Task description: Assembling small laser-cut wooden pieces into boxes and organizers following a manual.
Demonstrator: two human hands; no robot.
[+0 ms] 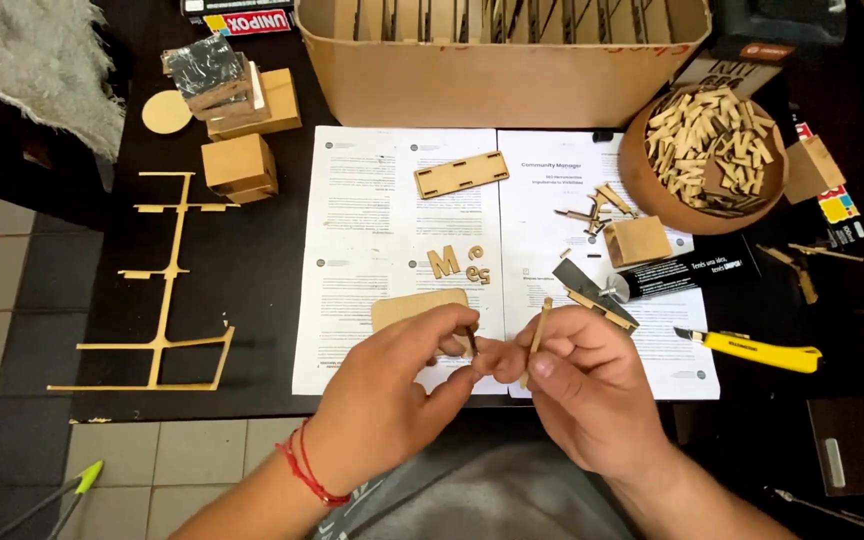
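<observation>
**2 hands working small wooden pieces over the printed sheets**

The left hand (pixel 392 385) is pinching a short dark pin (pixel 472 340) in a closed grip of thumb and fingertips, the pin standing nearly upright. The right hand (pixel 577 385) is gripping a thin wooden stick (pixel 538 335) between thumb and fingers; its long axis is running almost vertical in the picture, the top end leaning slightly right and pointing away from the person. Both pieces are hovering just above the near edge of the dark surface (pixel 252 300), over 2 white printed sheets (pixel 372 250).

A black glue tube (pixel 687 275) with white lettering is lying right of the hands, its cap pointing left. A yellow utility knife (pixel 752 350) is lying below it, blade toward the hands. A red and white label (pixel 257 20) is showing at the top edge, beside a large cardboard box (pixel 502 75). A small yellow, red and blue package (pixel 837 205) is sitting at the far right. A round bowl (pixel 642 185) is holding many wooden offcuts, and a wooden letter M (pixel 442 262) is lying on the sheets.
</observation>
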